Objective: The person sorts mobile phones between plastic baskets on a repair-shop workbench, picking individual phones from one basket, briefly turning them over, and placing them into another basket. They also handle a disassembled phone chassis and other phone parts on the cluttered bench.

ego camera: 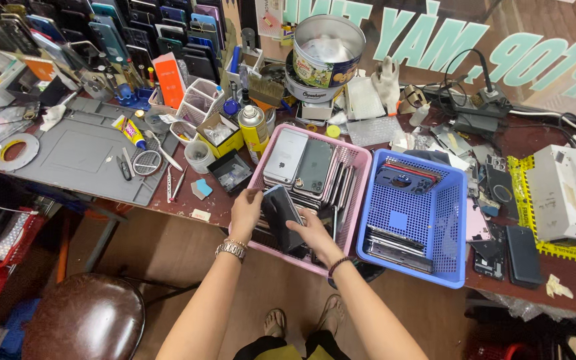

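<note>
Both hands grip a dark phone (280, 212) over the pink basket (361, 160): left hand (245, 212) fingers clasp its edge, right hand (313, 235) supports beneath. Sorting seems underway; placing it calls for a free slot.

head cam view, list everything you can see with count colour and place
pink basket: one, table middle, full of phones
dark phone: one, held over the pink basket
blue basket: one, right of the pink one, phones inside
grey mat: one, table left
round tin: one, silver, table back
spray can: one, yellow, left of the pink basket
white box: one, far right
brown stool: one, bottom left
left hand: one, wristwatch, gripping the dark phone
right hand: one, bead bracelet, on the dark phone
</note>
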`<action>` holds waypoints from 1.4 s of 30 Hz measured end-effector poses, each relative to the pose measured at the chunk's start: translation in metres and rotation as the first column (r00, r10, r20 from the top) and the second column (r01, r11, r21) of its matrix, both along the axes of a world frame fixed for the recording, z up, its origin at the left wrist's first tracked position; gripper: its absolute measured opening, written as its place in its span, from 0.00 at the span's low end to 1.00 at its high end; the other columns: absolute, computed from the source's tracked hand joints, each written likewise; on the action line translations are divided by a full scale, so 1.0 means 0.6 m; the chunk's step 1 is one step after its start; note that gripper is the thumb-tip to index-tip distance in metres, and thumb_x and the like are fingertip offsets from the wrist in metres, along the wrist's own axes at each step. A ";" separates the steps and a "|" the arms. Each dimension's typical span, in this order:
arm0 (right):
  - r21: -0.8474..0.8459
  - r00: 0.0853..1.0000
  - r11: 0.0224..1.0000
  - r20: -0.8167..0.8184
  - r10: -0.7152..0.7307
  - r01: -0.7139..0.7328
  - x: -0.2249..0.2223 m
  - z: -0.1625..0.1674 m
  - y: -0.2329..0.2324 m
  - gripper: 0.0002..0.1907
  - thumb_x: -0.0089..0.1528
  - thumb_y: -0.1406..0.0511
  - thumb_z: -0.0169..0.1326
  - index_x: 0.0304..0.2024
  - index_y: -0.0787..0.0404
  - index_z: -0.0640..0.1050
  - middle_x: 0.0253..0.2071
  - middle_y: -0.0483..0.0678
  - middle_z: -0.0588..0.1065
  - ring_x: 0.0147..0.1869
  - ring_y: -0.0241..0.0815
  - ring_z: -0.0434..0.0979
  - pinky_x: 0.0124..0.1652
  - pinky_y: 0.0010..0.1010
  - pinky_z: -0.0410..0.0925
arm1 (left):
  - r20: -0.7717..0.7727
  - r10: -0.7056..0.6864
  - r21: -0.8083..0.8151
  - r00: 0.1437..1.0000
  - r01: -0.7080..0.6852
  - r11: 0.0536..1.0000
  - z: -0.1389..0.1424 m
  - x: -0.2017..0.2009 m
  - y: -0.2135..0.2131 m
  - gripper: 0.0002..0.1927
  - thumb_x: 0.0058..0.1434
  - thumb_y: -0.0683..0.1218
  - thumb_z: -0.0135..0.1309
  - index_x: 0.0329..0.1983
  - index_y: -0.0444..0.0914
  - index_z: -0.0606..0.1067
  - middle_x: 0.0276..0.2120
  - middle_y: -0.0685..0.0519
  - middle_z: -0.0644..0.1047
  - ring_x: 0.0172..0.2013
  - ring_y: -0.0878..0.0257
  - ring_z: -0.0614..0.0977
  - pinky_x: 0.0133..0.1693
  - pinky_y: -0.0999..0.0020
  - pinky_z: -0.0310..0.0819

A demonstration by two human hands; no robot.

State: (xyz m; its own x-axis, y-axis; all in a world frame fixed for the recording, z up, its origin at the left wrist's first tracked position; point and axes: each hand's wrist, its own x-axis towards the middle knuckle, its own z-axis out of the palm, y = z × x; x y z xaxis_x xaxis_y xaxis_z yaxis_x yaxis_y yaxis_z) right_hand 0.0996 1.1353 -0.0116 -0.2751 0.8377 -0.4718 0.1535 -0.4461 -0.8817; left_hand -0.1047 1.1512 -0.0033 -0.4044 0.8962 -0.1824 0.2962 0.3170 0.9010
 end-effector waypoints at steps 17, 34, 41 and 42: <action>0.555 0.705 0.646 0.708 -0.038 -0.524 -0.011 0.055 0.071 0.28 0.58 0.62 0.64 0.61 0.59 0.75 0.53 0.53 0.76 0.59 0.52 0.74 0.58 0.38 0.67 | -0.344 -0.246 0.032 0.906 0.273 0.962 0.049 -0.013 -0.028 0.12 0.60 0.46 0.56 0.40 0.33 0.80 0.39 0.40 0.82 0.41 0.45 0.84 0.46 0.54 0.77; 0.680 0.834 0.677 0.523 -0.178 -0.282 0.181 0.108 0.080 0.20 0.62 0.60 0.60 0.54 0.61 0.76 0.52 0.56 0.76 0.58 0.55 0.75 0.58 0.41 0.68 | -0.239 -0.314 0.167 0.919 0.357 0.919 0.090 0.168 0.001 0.11 0.63 0.44 0.54 0.44 0.34 0.78 0.37 0.43 0.82 0.38 0.49 0.84 0.43 0.57 0.77; -0.111 0.435 0.788 0.783 0.445 -0.605 0.447 0.055 0.062 0.38 0.51 0.58 0.67 0.63 0.55 0.71 0.56 0.53 0.77 0.61 0.51 0.77 0.58 0.36 0.69 | -0.199 -0.498 0.193 0.844 0.532 0.824 0.084 0.313 0.002 0.11 0.62 0.44 0.55 0.45 0.34 0.79 0.39 0.43 0.83 0.41 0.49 0.84 0.46 0.58 0.77; -0.224 0.376 0.741 0.748 0.547 -0.633 0.466 0.043 0.049 0.40 0.50 0.58 0.68 0.64 0.54 0.71 0.57 0.52 0.77 0.61 0.50 0.77 0.59 0.36 0.69 | -0.233 -0.504 0.221 0.832 0.550 0.805 0.081 0.334 0.002 0.11 0.62 0.44 0.55 0.43 0.33 0.79 0.39 0.43 0.83 0.42 0.49 0.84 0.47 0.57 0.77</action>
